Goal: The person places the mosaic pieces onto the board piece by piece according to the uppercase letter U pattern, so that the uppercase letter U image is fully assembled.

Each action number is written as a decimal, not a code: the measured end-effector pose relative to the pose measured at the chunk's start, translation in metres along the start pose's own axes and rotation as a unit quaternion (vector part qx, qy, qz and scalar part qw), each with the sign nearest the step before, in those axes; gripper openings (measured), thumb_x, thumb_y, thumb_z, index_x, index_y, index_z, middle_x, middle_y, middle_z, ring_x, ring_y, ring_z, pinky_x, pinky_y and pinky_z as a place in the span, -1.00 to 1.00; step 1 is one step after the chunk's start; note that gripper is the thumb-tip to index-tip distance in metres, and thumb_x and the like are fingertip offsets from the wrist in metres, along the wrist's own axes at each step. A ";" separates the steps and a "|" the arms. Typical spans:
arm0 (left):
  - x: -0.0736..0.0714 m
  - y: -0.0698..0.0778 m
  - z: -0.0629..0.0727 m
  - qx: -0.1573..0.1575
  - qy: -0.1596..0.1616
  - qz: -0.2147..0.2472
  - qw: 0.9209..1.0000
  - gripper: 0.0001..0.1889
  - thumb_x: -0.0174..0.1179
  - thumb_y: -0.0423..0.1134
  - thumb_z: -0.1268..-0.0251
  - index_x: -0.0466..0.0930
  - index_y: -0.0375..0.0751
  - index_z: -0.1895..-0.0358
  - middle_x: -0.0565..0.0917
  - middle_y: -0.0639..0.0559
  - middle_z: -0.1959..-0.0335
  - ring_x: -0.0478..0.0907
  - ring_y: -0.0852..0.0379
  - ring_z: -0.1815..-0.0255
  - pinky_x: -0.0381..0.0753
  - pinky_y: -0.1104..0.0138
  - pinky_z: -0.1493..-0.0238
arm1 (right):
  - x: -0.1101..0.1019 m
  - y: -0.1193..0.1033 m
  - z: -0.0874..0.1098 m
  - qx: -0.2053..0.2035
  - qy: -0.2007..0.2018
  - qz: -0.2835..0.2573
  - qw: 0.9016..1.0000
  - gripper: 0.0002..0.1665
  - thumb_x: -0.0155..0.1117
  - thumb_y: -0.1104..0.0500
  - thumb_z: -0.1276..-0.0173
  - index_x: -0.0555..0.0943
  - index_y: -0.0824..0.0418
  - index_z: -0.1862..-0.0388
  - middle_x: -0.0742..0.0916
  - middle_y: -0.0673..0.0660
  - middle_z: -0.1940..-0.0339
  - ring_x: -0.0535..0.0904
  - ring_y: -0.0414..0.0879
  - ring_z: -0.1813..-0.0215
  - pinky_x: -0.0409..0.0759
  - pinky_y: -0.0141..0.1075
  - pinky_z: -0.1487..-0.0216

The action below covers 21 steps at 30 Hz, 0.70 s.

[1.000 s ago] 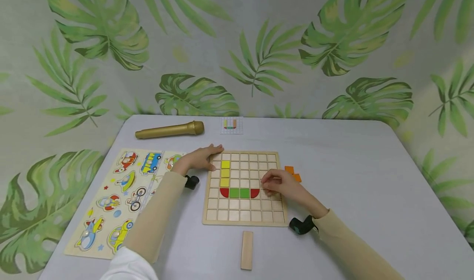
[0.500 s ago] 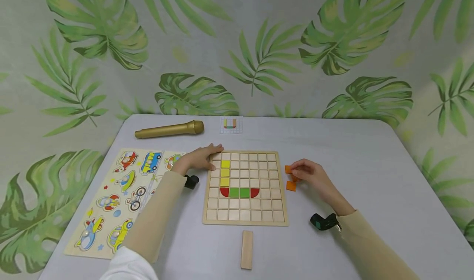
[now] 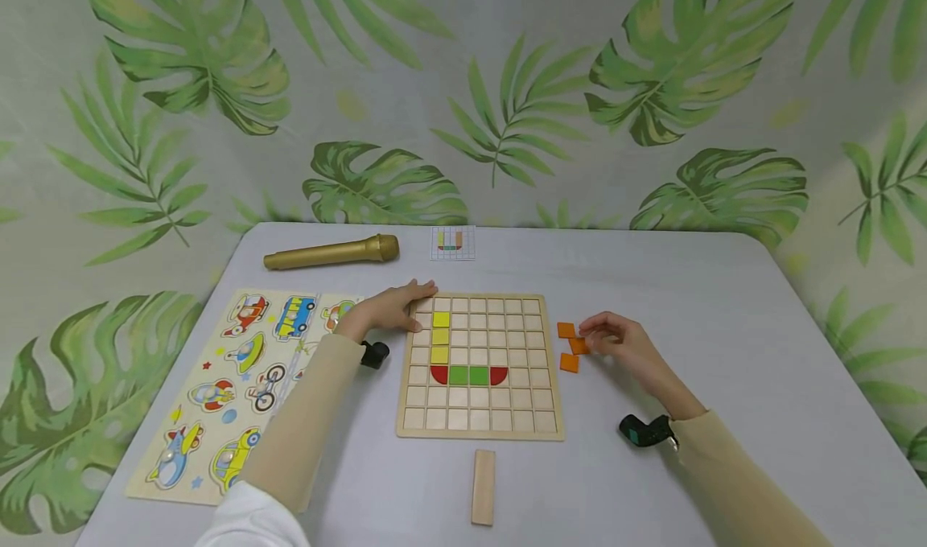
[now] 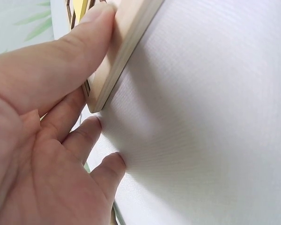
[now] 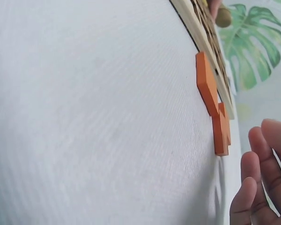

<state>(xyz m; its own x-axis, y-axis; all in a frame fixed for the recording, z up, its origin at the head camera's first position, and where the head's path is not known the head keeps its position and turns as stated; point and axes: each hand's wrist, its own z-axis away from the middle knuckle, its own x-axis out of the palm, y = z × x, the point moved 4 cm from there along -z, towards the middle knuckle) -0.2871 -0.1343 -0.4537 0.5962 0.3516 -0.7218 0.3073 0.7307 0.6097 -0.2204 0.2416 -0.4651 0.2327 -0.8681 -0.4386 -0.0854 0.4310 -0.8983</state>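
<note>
A square wooden grid board point(image 3: 479, 424) lies on the table. Set in it are a column of yellow squares point(image 3: 440, 336), two green squares point(image 3: 468, 376) between them in the row below, and a red rounded piece point(image 3: 498, 376) at each end of that row. At the board's far left corner rests my left hand point(image 3: 387, 310), its thumb on the rim in the left wrist view and its fingers stretched past the corner. Right of the board lie three orange square tiles point(image 3: 569, 363). Beside them hovers my right hand point(image 3: 628, 352), fingers loosely bent; nothing shows in its grasp.
A gold microphone point(image 3: 333, 252) and a small pattern card point(image 3: 452, 243) lie at the back. To the left is a vehicle picture puzzle board point(image 3: 210, 450), partly under the left forearm. A plain wooden strip point(image 3: 483, 487) lies in front of the grid board.
My right hand has left the grid board's right side and drawn off rightwards to the orange tiles. A third orange tile has come into sight. The left hand stays put.
</note>
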 end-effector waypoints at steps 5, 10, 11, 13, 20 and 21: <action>0.000 0.000 0.001 -0.003 -0.004 0.012 1.000 -0.21 0.22 -0.32 -0.28 0.01 -0.20 -0.51 -0.08 -0.10 -0.54 -0.28 -0.17 -0.51 -0.20 -0.10 -0.42 | 0.002 0.003 -0.002 -0.010 -0.005 0.063 0.998 -0.77 0.25 0.37 -0.29 0.60 0.32 0.07 0.68 0.19 0.13 0.50 -0.06 0.19 0.47 -0.27 0.11; -0.001 0.000 0.001 -0.003 -0.003 0.013 1.000 -0.21 0.23 -0.32 -0.28 0.02 -0.19 -0.51 -0.07 -0.11 -0.54 -0.28 -0.18 -0.51 -0.18 -0.10 -0.42 | 0.004 0.002 -0.002 -0.024 0.000 0.100 0.995 -0.77 0.28 0.39 -0.25 0.61 0.29 0.10 0.68 0.17 0.13 0.50 -0.02 0.17 0.50 -0.22 0.12; -0.001 -0.001 0.001 -0.002 -0.002 0.012 1.000 -0.21 0.23 -0.32 -0.28 0.02 -0.19 -0.51 -0.07 -0.10 -0.53 -0.27 -0.18 -0.51 -0.18 -0.09 -0.42 | 0.004 0.002 -0.002 -0.027 0.000 0.108 0.994 -0.77 0.28 0.40 -0.24 0.61 0.30 0.10 0.68 0.18 0.13 0.50 0.00 0.17 0.51 -0.19 0.11; -0.001 -0.001 0.000 -0.001 -0.001 0.010 1.000 -0.21 0.23 -0.32 -0.28 0.02 -0.20 -0.51 -0.07 -0.10 -0.53 -0.28 -0.17 -0.51 -0.19 -0.10 -0.42 | 0.005 0.001 -0.002 -0.032 0.001 0.120 0.992 -0.76 0.29 0.41 -0.23 0.61 0.30 0.11 0.68 0.19 0.12 0.52 0.02 0.15 0.52 -0.13 0.09; 0.000 -0.001 0.000 0.000 -0.003 0.011 1.000 -0.21 0.23 -0.30 -0.28 0.02 -0.19 -0.51 -0.07 -0.10 -0.53 -0.27 -0.18 -0.51 -0.20 -0.10 -0.42 | 0.009 0.000 -0.002 -0.044 0.010 0.161 0.986 -0.78 0.33 0.45 -0.17 0.59 0.30 0.20 0.66 0.17 0.18 0.52 0.05 0.15 0.52 -0.10 0.12; 0.000 -0.002 0.000 0.000 -0.003 0.012 1.000 -0.21 0.23 -0.31 -0.27 0.02 -0.19 -0.51 -0.07 -0.10 -0.53 -0.27 -0.18 -0.51 -0.20 -0.11 -0.41 | 0.009 -0.001 -0.003 -0.045 0.011 0.163 0.986 -0.77 0.33 0.47 -0.15 0.59 0.30 0.20 0.66 0.17 0.18 0.51 0.05 0.16 0.52 -0.12 0.13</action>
<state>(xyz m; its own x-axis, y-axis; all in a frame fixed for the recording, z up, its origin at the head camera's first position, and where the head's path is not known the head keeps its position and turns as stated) -0.2878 -0.1355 -0.4547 0.6079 0.3653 -0.7050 0.2930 0.7220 0.6268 -0.2208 0.2329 -0.4683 0.1572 -0.6929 -0.7037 -0.2387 0.6647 -0.7079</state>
